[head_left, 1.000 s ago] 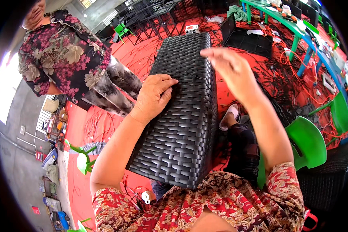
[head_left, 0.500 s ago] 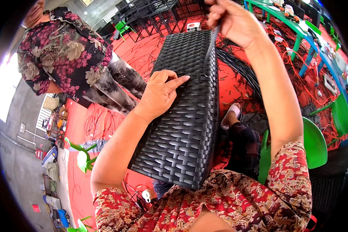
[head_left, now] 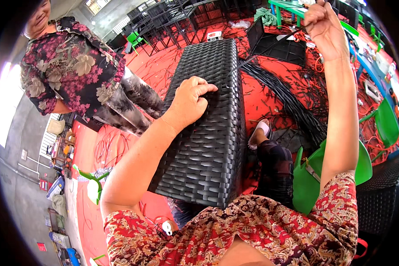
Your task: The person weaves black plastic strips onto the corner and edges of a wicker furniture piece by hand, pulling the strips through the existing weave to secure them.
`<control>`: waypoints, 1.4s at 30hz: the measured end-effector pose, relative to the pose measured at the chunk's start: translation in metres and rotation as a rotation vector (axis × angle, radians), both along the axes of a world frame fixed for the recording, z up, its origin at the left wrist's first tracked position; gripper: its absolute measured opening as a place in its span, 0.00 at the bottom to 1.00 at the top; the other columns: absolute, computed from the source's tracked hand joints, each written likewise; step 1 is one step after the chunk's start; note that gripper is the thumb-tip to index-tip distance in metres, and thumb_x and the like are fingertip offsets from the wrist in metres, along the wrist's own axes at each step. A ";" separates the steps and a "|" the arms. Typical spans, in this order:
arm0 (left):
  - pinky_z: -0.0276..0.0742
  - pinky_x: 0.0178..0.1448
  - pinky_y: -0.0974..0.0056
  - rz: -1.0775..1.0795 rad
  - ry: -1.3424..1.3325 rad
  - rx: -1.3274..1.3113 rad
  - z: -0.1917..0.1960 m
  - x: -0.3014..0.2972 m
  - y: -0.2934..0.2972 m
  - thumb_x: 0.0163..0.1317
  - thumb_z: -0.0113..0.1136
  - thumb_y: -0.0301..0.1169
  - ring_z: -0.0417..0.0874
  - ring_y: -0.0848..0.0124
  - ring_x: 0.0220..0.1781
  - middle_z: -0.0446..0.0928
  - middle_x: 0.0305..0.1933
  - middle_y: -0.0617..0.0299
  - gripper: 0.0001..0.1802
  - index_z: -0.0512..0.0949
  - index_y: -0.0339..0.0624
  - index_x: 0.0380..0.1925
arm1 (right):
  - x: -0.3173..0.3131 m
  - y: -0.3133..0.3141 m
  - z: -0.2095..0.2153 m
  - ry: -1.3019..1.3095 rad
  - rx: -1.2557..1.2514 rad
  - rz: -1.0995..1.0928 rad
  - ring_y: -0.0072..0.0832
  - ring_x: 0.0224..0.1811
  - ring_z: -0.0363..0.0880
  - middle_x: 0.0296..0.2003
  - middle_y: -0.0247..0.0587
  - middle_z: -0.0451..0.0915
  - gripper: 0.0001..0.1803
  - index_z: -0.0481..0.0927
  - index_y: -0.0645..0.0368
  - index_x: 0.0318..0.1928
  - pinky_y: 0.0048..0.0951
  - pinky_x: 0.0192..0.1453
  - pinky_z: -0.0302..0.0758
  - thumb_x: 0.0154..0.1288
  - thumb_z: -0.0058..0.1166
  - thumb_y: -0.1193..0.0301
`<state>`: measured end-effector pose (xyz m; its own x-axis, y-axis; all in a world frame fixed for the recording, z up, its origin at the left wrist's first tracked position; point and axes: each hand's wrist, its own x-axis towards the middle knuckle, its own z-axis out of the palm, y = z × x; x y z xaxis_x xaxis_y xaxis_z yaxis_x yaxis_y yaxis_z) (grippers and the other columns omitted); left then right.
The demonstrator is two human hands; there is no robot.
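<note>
A long black woven wicker panel [head_left: 208,133] lies across my lap and stretches away from me. My left hand [head_left: 188,99] presses on its top face near the middle, with the fingers curled and the tips dug into the weave. My right hand [head_left: 323,24] is raised high at the upper right, closed in a fist on a thin black strand [head_left: 270,51]. That strand runs taut down to the panel's far right edge.
Another person in a flowered shirt [head_left: 71,75] stands close at the left. A bundle of black strands [head_left: 292,106] lies on the red floor beside a green chair [head_left: 341,173]. Black frames [head_left: 275,42] and green tables stand at the back. A dark wicker piece [head_left: 379,199] sits lower right.
My right hand rose from just above the panel to high at the upper right and closed into a fist. My left hand's fingers curled tighter on the weave.
</note>
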<state>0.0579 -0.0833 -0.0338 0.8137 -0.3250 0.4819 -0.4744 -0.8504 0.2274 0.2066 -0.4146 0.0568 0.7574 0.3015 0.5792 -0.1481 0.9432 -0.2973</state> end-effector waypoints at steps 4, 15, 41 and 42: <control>0.69 0.54 0.60 0.040 -0.075 0.060 0.001 -0.005 -0.011 0.43 0.47 0.17 0.73 0.58 0.47 0.72 0.42 0.57 0.22 0.80 0.42 0.40 | 0.017 -0.031 -0.011 -0.178 -0.091 0.093 0.18 0.23 0.64 0.24 0.28 0.66 0.12 0.73 0.63 0.46 0.19 0.29 0.68 0.70 0.45 0.67; 0.69 0.54 0.58 0.119 -0.087 0.229 0.003 -0.008 -0.015 0.45 0.47 0.17 0.72 0.57 0.46 0.71 0.39 0.56 0.22 0.81 0.41 0.41 | -0.013 0.003 -0.042 -0.139 -0.497 -0.097 0.08 0.18 0.57 0.26 0.26 0.66 0.17 0.70 0.63 0.54 0.10 0.16 0.50 0.71 0.45 0.66; 0.68 0.61 0.57 0.077 -0.013 0.066 0.009 -0.047 -0.021 0.45 0.47 0.15 0.72 0.52 0.54 0.73 0.49 0.49 0.24 0.75 0.33 0.46 | -0.074 0.129 -0.036 -0.967 -1.399 -0.350 0.16 0.29 0.73 0.26 0.33 0.78 0.07 0.80 0.66 0.36 0.20 0.35 0.71 0.59 0.54 0.76; 0.68 0.61 0.57 0.076 -0.014 0.069 0.008 -0.046 -0.021 0.45 0.47 0.15 0.72 0.52 0.54 0.73 0.50 0.49 0.24 0.75 0.33 0.46 | -0.074 0.133 -0.034 -0.957 -1.438 -0.314 0.17 0.29 0.73 0.26 0.34 0.78 0.07 0.80 0.66 0.36 0.21 0.35 0.71 0.58 0.54 0.75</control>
<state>0.0120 -0.1038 -0.0258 0.8304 -0.2958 0.4721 -0.4110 -0.8974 0.1605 0.1329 -0.2816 0.0232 0.4651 0.8508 0.2446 0.6816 -0.1679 -0.7122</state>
